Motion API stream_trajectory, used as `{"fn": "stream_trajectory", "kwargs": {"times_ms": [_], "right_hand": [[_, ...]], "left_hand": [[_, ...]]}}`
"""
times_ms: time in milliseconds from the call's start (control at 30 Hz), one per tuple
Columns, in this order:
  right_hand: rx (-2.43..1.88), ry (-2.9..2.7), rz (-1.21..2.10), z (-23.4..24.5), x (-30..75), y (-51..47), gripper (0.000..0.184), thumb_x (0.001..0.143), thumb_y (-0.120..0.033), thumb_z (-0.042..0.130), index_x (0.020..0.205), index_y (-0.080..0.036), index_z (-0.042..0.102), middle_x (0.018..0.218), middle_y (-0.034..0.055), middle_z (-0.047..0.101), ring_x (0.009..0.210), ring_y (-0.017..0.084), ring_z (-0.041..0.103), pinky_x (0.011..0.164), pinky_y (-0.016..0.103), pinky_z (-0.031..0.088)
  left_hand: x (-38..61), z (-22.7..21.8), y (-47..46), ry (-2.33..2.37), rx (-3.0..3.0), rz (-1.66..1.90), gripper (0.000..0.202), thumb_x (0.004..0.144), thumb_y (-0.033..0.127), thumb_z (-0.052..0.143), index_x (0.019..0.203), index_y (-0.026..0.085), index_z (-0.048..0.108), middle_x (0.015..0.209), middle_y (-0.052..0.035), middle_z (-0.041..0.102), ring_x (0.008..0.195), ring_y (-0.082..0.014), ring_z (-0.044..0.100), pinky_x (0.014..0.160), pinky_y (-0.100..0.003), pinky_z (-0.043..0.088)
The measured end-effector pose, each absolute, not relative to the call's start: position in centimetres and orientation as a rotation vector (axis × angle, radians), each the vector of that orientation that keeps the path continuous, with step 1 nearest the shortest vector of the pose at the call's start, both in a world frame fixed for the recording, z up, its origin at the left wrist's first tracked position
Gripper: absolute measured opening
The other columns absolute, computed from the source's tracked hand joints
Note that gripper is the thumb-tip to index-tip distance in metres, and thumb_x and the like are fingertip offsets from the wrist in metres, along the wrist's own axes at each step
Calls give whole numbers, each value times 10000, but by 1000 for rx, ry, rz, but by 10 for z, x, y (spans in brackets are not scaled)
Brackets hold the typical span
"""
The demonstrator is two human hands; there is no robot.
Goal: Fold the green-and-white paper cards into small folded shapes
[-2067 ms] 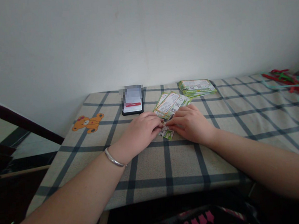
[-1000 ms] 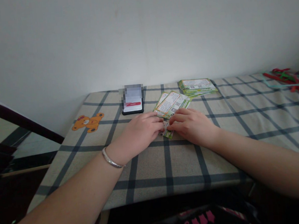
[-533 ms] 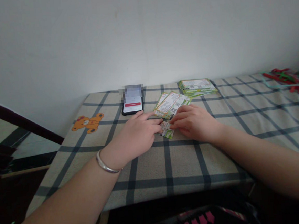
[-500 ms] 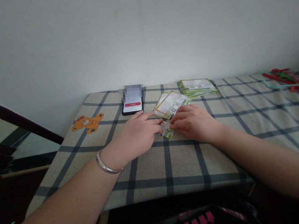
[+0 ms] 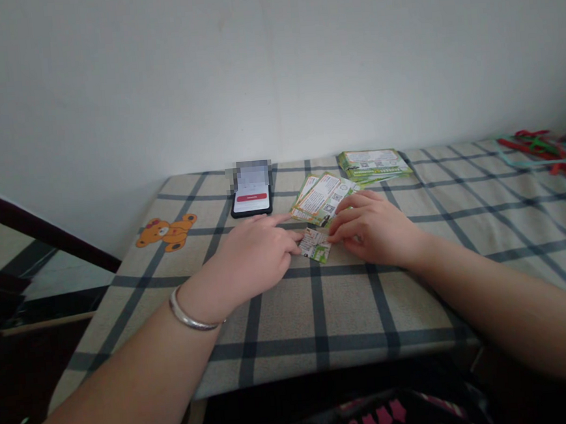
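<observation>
Item 1: small green-and-white printed card (image 5: 316, 245), apparently folded, lying flat on the tablecloth at the centre of the frame, set between both hands. Left hand (image 5: 253, 253): palm down and loosely spread, nothing enclosed, fingertips (image 5: 296, 248) touching the card's left edge, seemingly to steady it against the cloth; index finger extended forward above it. Right hand (image 5: 378, 229): fingers bunched low at the card's upper right corner; whether thumb and finger actually close on the edge cannot be told from this angle. Item 2: silver bangle (image 5: 187, 316) on the left wrist, lower left of centre. Item 3: fan of about 3 larger green leaflets (image 5: 321, 196), overlapping, just above the card and touching the right hand's knuckles, spread so each face shows. Item 4: squared stack of the same leaflets (image 5: 375, 163), further up and to the right, near the wall. Item 5: smartphone (image 5: 251, 200), screen lit and face up, left of the fan, within the left hand's reach. Item 6: checked tablecloth (image 5: 349, 305) with an orange teddy-bear motif (image 5: 167, 232) at its left side. Item 7: tangle of red and teal ribbons (image 5: 550, 152) at the right edge of the frame, well apart from the hands. Item 8: dark garment with pink stars (image 5: 378, 420), bottom centre.
</observation>
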State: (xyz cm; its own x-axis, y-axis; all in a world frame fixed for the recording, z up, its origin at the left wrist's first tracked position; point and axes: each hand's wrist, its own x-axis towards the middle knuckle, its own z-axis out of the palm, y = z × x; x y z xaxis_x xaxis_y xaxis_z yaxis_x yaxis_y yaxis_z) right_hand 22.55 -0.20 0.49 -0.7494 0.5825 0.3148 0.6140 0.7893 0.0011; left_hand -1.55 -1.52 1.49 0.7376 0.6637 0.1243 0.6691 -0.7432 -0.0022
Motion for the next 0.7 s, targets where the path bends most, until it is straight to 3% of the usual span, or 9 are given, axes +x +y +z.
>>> {"fn": "stream_trajectory", "kwargs": {"times_ms": [200, 433, 567, 700], "right_hand": [[-935, -2712, -150, 6, 225, -2, 226, 813, -152, 589, 896, -269, 765, 930, 1, 741, 964, 227, 554, 836, 368, 359], [-895, -2670, 32, 2, 231, 6, 220, 825, -148, 606, 893, -272, 774, 870, 35, 707, 885, 194, 551, 818, 346, 382], [-849, -2657, 138, -3, 236, 14, 270, 800, -96, 607, 900, -282, 776, 808, 33, 656, 810, 170, 531, 767, 321, 395], [-857, -2574, 262, -8, 236, 16, 308, 766, -48, 581, 885, -256, 773, 798, 26, 637, 803, 160, 552, 773, 312, 423]], "left_hand": [[-15, 20, -17, -1101, -2922, -117, 377, 816, 79, 446, 971, 234, 752, 1207, -10, 684, 1281, -231, 502, 1033, -442, 443], [-23, 21, -12, -1027, -3098, -131, 393, 778, 49, 466, 959, 250, 750, 1323, 15, 605, 1306, -217, 484, 1094, -435, 395], [-24, 19, -10, -1100, -3082, -202, 374, 782, 68, 476, 950, 255, 754, 1248, 10, 660, 1201, -219, 572, 1042, -436, 443], [-21, 9, -6, -1179, -3032, -449, 263, 786, 79, 490, 789, 198, 724, 1079, -28, 714, 1024, -200, 635, 945, -395, 497]]}}
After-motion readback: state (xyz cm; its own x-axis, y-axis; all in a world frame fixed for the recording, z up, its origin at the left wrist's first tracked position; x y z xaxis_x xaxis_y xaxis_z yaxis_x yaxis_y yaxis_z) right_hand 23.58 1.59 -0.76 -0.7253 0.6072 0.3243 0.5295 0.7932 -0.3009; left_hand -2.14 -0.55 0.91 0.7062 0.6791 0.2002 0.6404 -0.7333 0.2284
